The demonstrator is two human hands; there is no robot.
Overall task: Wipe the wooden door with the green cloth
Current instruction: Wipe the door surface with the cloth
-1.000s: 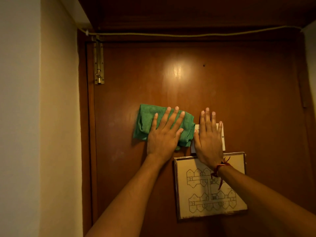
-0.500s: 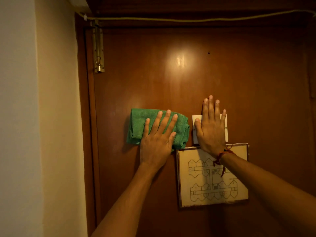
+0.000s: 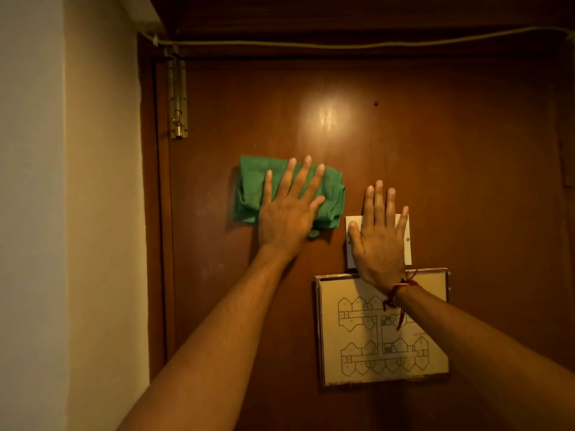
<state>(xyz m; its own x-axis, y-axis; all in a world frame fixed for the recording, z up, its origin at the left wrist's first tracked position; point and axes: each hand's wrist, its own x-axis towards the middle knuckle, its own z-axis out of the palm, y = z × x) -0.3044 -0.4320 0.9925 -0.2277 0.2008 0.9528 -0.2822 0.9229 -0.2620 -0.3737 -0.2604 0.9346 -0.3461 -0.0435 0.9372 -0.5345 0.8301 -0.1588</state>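
Head view: green cloth (image 3: pixel 252 189), folded into a thick, rumpled pad with soft terry-like nap, pressed flat against wooden door (image 3: pixel 435 150) left of centre, below a bright glare patch on the glossy reddish-brown veneer. Left hand (image 3: pixel 287 217) laid palm-down over the cloth's right half, fingers (image 3: pixel 306 181) straight and spread, tips reaching past the upper edge; cloth pinned under the palm rather than pinched. Right hand (image 3: pixel 378 244) flat against the door just beside the cloth, fingers close together and pointing up, covering most of a small white rectangular plate (image 3: pixel 404 241) fixed to the door. Red thread bracelet (image 3: pixel 399 289) around the right wrist, loose end hanging. Directly below the plate, a framed floor-plan sheet (image 3: pixel 382 353), pale paper with dark line drawing, worn edges, partly crossed by the right forearm. Brass sliding bolt (image 3: pixel 178 98) upright near the door's top left edge. Thin pale cable (image 3: pixel 342 45) running along the top of the frame. Plain matte cream wall (image 3: pixel 93 213) at left. Small dark hole (image 3: pixel 376 103) in the veneer, upper centre.
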